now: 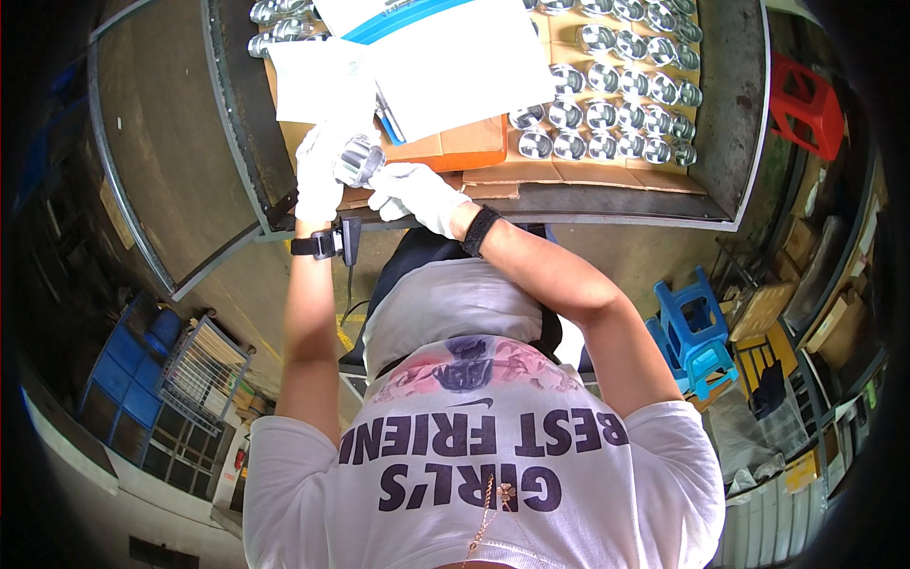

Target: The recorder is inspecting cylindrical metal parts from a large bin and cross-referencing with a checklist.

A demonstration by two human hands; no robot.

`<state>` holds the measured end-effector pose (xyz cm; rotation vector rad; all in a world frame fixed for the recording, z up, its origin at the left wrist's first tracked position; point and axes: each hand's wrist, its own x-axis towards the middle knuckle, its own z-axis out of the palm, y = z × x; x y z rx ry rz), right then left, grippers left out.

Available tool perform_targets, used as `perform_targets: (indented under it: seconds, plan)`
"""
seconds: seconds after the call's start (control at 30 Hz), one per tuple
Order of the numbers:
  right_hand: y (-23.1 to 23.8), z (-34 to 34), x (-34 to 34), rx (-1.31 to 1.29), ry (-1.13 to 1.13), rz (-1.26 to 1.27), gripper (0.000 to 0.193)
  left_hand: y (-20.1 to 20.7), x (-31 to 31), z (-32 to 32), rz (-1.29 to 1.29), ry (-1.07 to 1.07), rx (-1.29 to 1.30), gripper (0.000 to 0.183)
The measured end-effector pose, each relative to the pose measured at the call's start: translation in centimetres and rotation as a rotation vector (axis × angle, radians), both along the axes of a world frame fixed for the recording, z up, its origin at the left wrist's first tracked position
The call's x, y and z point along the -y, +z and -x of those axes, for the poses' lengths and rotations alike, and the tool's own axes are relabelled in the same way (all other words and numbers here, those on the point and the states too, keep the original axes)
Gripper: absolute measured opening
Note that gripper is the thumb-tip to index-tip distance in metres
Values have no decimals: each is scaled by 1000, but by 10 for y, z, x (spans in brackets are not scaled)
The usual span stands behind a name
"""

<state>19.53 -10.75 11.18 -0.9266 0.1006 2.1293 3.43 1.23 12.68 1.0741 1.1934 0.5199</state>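
gloved left hand (320,175), fingers clamped on a shiny metal piston (358,161) near the tray's (616,209) front edge. gloved right hand (417,197) bends beside it; cannot tell whether its fingers pinch. a loosened left grip could drop and dent it.

Strong light over the table, dim surroundings, and a round fisheye view with black corners
The light seems to come from above and is strongest on the paper sheets (460,81), which are nearly pure white; the gloved left hand (318,173) also loses its fine detail near them. Small glares shine on the metal pieces (602,79), while the inner side of the tray (732,142) stays dark. Toward the rim, the shelves (839,318) bend, become darker and look rather soft
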Motion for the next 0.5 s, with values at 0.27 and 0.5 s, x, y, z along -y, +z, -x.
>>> perform_targets:
  seconds: [0.27, 0.5]
  plan:
    - [3, 3, 1, -7, -1, -8, 21, 3, -10, -4, -9, -134, 28, 40]
    - [3, 6, 1, -32, -6, -22, 21, 9, -10, -9, -44, -153, 12, 37]
